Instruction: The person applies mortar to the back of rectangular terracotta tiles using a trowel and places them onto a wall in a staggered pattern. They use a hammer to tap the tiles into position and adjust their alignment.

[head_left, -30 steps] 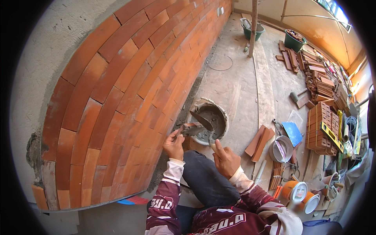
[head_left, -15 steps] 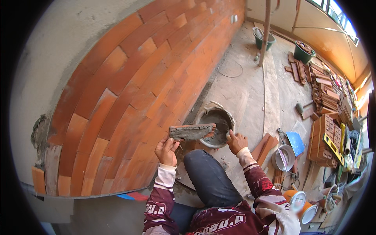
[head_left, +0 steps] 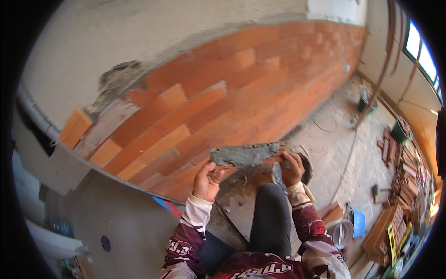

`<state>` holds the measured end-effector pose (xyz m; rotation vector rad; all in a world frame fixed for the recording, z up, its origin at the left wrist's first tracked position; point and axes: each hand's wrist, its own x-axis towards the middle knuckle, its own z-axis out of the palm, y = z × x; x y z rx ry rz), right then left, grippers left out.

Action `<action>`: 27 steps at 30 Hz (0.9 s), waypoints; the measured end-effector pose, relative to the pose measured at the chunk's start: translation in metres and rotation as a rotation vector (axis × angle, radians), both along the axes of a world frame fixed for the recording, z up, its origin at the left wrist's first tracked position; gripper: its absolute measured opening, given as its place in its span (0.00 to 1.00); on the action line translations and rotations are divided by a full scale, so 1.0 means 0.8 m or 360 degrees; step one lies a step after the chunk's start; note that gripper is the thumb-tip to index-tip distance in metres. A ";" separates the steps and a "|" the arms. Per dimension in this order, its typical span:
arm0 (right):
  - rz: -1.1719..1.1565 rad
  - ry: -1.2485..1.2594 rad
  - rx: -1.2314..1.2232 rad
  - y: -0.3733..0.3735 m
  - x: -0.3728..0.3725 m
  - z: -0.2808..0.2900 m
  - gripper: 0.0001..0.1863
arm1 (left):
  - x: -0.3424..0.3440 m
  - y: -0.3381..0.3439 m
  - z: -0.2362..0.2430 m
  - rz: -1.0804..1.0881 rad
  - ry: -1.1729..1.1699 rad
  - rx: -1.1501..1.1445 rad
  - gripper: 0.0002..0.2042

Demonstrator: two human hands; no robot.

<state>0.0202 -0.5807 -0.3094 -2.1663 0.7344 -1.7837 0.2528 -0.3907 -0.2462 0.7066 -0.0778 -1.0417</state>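
A long thin brick tile coated with grey mortar is held level in front of me, one end in each hand. My left hand grips its left end from below. My right hand holds its right end and also has a trowel whose blade points down. Behind the tile rises a wall faced with orange brick tiles. A patch of bare grey mortar shows at the upper left edge of the facing. A mortar bucket is mostly hidden behind my right hand.
My dark-trousered knee is raised between my arms. Stacks of brick tiles, a blue sheet and a metal bowl lie on the concrete floor at the right. A green bucket stands farther back.
The mortared tile has been lifted away from the bucket and is now held with both hands. My view has tilted up toward the unfinished left end of the wall.
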 end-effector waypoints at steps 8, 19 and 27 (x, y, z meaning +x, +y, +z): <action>0.0288 -0.0321 -0.0609 0.024 0.074 0.127 0.15 | 0.027 0.083 0.108 0.0190 -0.0271 -0.0179 0.04; 0.0368 -0.0507 -0.1004 0.037 0.140 0.281 0.10 | 0.068 0.147 0.287 0.0329 -0.1107 -0.0194 0.10; 0.0497 -0.0534 -0.0868 0.035 0.162 0.324 0.10 | 0.145 0.157 0.387 0.1846 -0.3899 0.0733 0.06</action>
